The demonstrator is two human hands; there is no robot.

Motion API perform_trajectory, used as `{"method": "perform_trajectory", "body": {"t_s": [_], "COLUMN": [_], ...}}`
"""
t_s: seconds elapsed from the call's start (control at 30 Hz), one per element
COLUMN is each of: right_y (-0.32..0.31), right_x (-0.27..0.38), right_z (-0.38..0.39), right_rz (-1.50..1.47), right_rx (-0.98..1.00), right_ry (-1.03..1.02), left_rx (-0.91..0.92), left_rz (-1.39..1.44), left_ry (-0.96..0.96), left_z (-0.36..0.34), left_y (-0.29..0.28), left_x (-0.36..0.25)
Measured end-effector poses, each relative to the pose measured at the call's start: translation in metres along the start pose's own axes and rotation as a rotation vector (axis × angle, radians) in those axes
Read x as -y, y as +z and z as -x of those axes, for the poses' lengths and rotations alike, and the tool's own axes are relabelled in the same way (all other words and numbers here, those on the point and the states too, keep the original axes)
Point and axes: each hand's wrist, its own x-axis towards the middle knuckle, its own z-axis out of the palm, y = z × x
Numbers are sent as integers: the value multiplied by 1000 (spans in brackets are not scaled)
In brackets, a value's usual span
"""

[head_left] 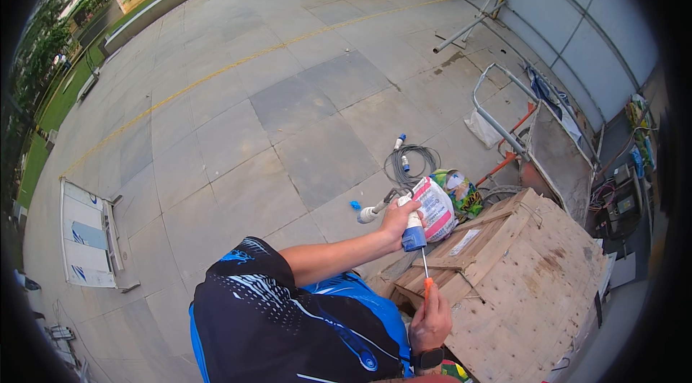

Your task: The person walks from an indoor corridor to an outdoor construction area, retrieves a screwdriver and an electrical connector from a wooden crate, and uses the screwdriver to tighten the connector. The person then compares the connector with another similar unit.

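Note:
My left hand (398,224) is closed around a blue-and-white industrial plug (414,237), its blue end turned toward me. In my right hand (431,324) is a screwdriver (428,286) with an orange handle, gripped from below. Its metal shaft reaches up to the plug's blue end; whether the tip sits on a screw cannot be made out. Just beyond my left hand, a grey cable runs to a second whitish connector (367,215), with a small blue piece (355,205) beside it.
A wooden crate (533,260) stands at my right. Beyond it are a white-and-pink sack (435,206), a green bag (461,192) and a wheelbarrow (555,159). A coiled grey cable (412,163) with blue-and-white ends lies on the paving. A white panel (86,239) lies far left.

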Motion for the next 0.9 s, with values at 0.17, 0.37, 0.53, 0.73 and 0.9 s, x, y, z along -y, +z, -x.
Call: {"method": "perform_trajectory", "body": {"t_s": [0.17, 0.37, 0.53, 0.73, 0.9], "right_y": [-11, -44, -36, -48, -48], "right_x": [-25, -48, -56, -53, -77], "right_z": [7, 24, 36, 44, 36], "right_rz": [-1163, -1120, -130, -1293, -534], "right_rx": [-33, 303, -127, 113, 115], "right_ry": [552, 644, -237, 431, -241], "left_rx": [-54, -120, -195, -245, -286], "left_rz": [176, 173, 210, 239, 158], "left_ry": [75, 200, 145, 207, 316], "left_z": [20, 44, 67, 98, 109], "left_y": [-5, -4, -4, -7, -19], "left_x": [-4, 20, 32, 37, 45]}}
